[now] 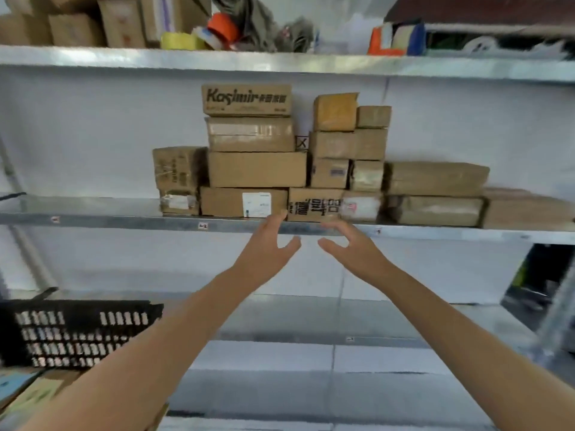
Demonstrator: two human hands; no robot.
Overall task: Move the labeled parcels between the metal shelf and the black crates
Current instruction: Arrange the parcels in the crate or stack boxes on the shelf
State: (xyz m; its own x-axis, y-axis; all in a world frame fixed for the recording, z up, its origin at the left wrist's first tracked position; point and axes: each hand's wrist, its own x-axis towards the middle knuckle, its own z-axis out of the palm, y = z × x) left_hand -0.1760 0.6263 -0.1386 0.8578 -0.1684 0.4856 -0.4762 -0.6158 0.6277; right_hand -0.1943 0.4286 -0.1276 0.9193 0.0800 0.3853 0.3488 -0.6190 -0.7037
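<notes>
Brown cardboard parcels [256, 169] are sitting stacked on the middle tier of a metal shelf [124, 220], most of them taped. The top carton [247, 99] of the tallest pile is carrying bold "Kasimir" lettering. In the bottom row, one box [242, 202] is showing a white shipping label and its neighbour [314, 205] is showing large black characters. About sixteen parcels are making up the cluster, rising four high at the centre and stepping down to single flat boxes at the right.

Two bare arms are reaching up toward the front edge of that tier. The left hand [264, 247] and right hand [351, 247] are hovering side by side just below the black-lettered box, fingers spread and loosely bent, both holding nothing. Whether the left fingertips are touching a box is unclear.

One black crate [77, 331] is resting at lower left, on the tier beneath.
</notes>
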